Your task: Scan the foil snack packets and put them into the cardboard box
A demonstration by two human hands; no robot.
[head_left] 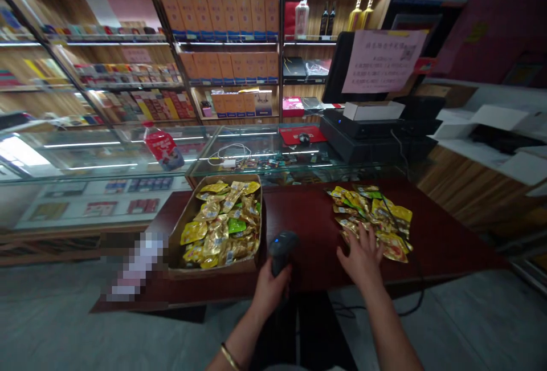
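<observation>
My left hand (273, 282) is wrapped round the handle of a dark barcode scanner (282, 243), whose head points forward over the table's front edge. On the right, my right hand (363, 257) reaches with spread fingers to the near side of a loose pile of snack packets (393, 217). Its fingertips touch the gold and yellow packets there; none is seen gripped. To the left of the scanner stands an open cardboard box (260, 251) filled with similar shiny packets (217, 234), a green one among them.
The dark red table (286, 206) bears box and pile. A black cable (421, 288) runs across the pile and over the edge. Behind are a glass counter (265, 171), a monitor (335, 74) with a paper sign, a mouse (303, 138) and a red-and-white bag (162, 146).
</observation>
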